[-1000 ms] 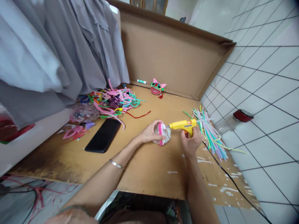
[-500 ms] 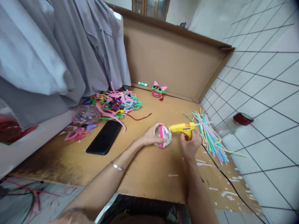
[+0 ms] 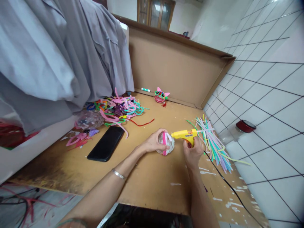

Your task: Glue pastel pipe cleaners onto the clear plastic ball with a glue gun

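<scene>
The left hand [image 3: 153,143] pinches a small clear round piece [image 3: 170,148] between thumb and fingers; whether it touches the worktop [image 3: 152,180] or sits just above, I cannot tell. A pink band [image 3: 164,143] and a white strip already go around it, while other parts look like bare plastic, so the covering seems only partly done. The right hand [image 3: 193,152] has its fingers wrapped around a yellow glue gun [image 3: 182,134], nozzle at the piece's upper edge. Pipe cleaners [image 3: 215,144] lie unused beyond; a finished-looking face ornament [image 3: 160,96] rests at the back
</scene>
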A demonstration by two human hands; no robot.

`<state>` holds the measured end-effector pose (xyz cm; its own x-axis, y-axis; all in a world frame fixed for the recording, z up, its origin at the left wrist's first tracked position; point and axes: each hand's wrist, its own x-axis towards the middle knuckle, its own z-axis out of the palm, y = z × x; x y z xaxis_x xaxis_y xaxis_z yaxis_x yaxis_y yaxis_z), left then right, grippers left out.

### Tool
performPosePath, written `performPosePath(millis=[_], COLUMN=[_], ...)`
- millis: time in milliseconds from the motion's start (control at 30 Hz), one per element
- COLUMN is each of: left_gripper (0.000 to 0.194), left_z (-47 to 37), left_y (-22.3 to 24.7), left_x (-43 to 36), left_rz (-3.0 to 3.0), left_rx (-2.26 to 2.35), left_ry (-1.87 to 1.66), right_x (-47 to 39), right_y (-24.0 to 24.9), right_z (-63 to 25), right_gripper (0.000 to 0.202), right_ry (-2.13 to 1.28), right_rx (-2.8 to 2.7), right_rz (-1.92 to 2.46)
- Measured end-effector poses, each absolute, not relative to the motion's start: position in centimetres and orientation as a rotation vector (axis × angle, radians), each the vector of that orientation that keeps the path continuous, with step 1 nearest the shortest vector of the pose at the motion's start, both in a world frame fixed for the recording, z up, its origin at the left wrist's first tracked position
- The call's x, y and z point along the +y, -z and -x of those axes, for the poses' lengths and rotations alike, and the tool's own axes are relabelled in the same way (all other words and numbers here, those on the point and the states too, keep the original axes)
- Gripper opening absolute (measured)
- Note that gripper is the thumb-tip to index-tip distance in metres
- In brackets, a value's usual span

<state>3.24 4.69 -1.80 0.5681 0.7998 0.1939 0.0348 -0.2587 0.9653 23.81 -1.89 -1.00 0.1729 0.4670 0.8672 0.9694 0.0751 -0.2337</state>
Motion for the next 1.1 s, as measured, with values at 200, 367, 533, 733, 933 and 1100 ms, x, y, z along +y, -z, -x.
performPosePath(millis=[200, 367, 533, 733, 933, 1100], left_gripper=[0.065, 0.066, 0.066, 0.067, 0.066, 0.065], left_z=[-3.13, -3.16, -3.11, -3.12, -3.08, -3.09], left_y=[1.60, 1.80, 1.88, 1.63, 1.72, 1.84], left_x=[4.61, 4.69, 4.71, 4.63, 4.75, 4.81], left_rz=[-1.700, -1.680, -1.685, -1.677, -1.692, -1.703], left_rx=[0.715, 0.707, 0.708, 0.723, 0.708, 0.724], left_ry=[-0.838, -0.846, -0.849, -0.848, -0.856, -0.860], right_x=[-1.90, -1.88, -1.91, -1.91, -1.94, -1.90], right_y=[0.58, 0.62, 0.44, 0.37, 0.49, 0.57], right_z=[-23.71, -23.89, -23.79, -23.68, -23.74, -23.79], right_gripper=[0.011, 0.014, 0.013, 0.011, 0.012, 0.011], right_ry=[0.738, 0.743, 0.740, 0.732, 0.743, 0.722], right_rx=[-1.396, -1.401, -1.409, -1.418, -1.408, -1.399], right_rz=[1.513, 1.515, 1.496, 1.508, 1.513, 1.517])
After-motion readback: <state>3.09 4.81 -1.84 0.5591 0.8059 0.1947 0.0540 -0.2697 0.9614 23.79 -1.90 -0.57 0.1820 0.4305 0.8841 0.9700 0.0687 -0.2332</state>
